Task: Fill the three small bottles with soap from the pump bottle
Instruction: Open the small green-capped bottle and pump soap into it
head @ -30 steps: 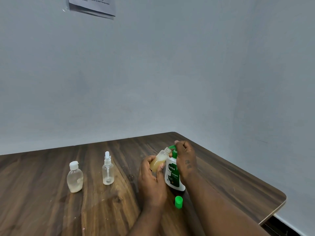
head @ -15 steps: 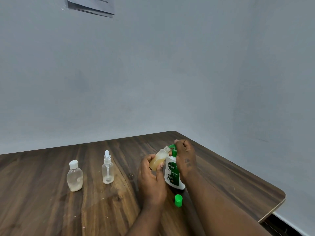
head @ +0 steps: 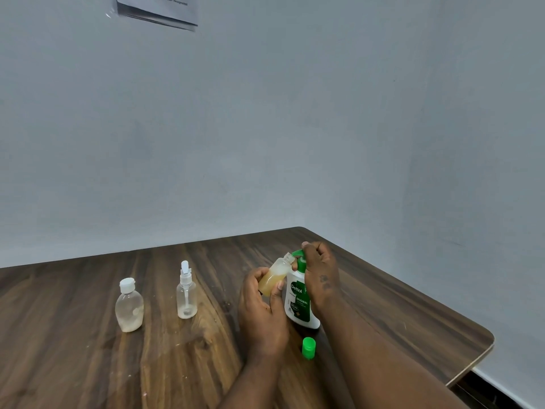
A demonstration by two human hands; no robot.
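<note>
My left hand (head: 262, 308) grips a small clear bottle (head: 275, 276) partly filled with amber soap, tilted with its open neck against the green pump spout. The white and green pump bottle (head: 300, 302) stands on the wooden table (head: 88, 364). My right hand (head: 320, 273) rests on top of the pump head with its fingers curled over it. A small spray bottle (head: 186, 293) and a small flip-cap bottle (head: 129, 308) stand upright to the left, both capped. A loose green cap (head: 308, 347) sits in front of the pump bottle.
The table meets a grey wall at the back and on the right, and its rounded right corner (head: 486, 338) lies near my right forearm. A sheet of paper (head: 156, 8) hangs on the wall at the top.
</note>
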